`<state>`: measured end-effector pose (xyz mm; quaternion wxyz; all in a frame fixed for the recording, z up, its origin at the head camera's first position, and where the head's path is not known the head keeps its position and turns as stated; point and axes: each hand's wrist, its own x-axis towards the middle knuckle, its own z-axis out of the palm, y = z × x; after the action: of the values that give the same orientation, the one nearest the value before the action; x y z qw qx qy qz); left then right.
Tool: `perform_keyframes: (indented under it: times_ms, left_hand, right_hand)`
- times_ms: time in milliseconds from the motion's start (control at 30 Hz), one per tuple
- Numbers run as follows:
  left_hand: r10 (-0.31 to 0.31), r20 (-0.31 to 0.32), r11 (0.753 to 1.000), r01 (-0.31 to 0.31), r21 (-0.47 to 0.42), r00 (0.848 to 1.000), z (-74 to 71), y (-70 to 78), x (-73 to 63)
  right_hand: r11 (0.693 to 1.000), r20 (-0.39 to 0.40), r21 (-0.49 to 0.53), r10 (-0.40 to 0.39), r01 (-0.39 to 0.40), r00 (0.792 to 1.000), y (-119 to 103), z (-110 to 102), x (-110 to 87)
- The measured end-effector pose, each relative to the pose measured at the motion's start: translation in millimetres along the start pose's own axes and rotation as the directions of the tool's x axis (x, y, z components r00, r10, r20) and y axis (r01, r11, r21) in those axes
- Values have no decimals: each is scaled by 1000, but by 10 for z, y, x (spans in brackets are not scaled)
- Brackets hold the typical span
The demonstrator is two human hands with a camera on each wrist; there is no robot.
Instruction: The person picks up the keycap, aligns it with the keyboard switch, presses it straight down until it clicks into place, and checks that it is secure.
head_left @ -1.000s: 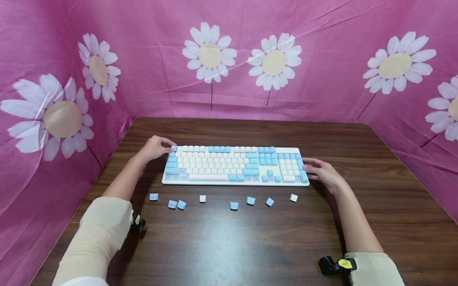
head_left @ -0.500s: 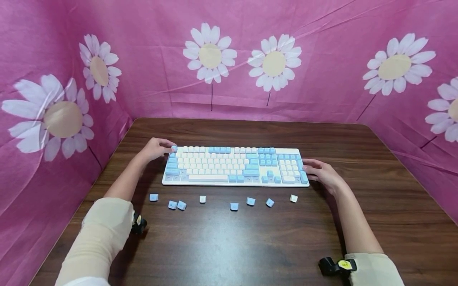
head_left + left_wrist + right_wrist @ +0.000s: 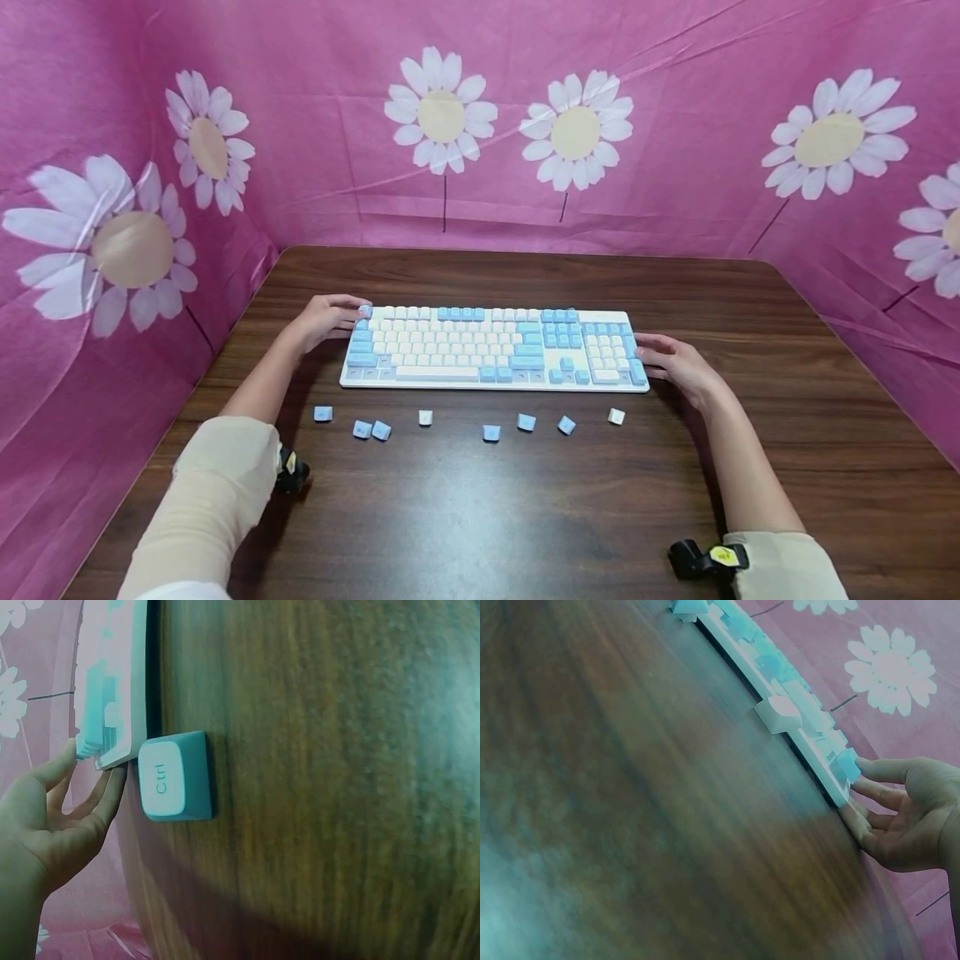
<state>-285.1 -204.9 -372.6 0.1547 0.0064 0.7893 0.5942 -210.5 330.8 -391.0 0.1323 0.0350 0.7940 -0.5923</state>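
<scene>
A white and light-blue keyboard (image 3: 457, 343) lies flat across the table. Several of its bottom-row positions show no keycap. My left hand (image 3: 321, 322) rests with its fingers at the keyboard's back left corner. In the left wrist view, extended fingertips of that hand (image 3: 64, 817) touch the keyboard's left end. The right hand (image 3: 682, 367) touches the right end with loosely bent fingers, and the right wrist view shows this hand (image 3: 911, 814) at the corner. Loose keycaps lie in front: blue ones (image 3: 322, 413) and two white ones (image 3: 425, 417). A blue "Ctrl" keycap (image 3: 163, 780) looms in the left wrist view.
The brown wooden table (image 3: 465, 517) extends around the keyboard. A pink cloth with daisies (image 3: 510, 208) hangs behind and at both sides. Black wrist cameras sit on the left sleeve (image 3: 291, 472) and right sleeve (image 3: 705, 557).
My left hand has shifted slightly down and toward the near side along the keyboard's left end, its fingers now reaching more along the edge. The right hand, keyboard and loose keycaps stay put.
</scene>
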Motion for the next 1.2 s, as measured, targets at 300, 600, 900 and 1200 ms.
perform_keyframes:
  times_ms: [300, 600, 900, 1200]
  left_hand:
    - [35, -59, 998, -32, 53, 998, 28, -22, 30]
    - [17, -99, 1000, -14, 26, 995, -6, -140, 145]
    - [54, -107, 998, -53, 16, 993, -75, -351, 352]
    - [29, -93, 999, -27, 28, 995, -14, -145, 150]
  right_hand:
    - [1000, 0, 11, -10, 10, 1000, 7, 8, 7]
    - [1000, 0, 1, -13, 13, 1000, -6, 12, 7]
    - [1000, 1, 0, -17, 17, 1000, -4, 4, 6]
    - [1000, 3, -8, -13, 13, 1000, -6, 0, 3]
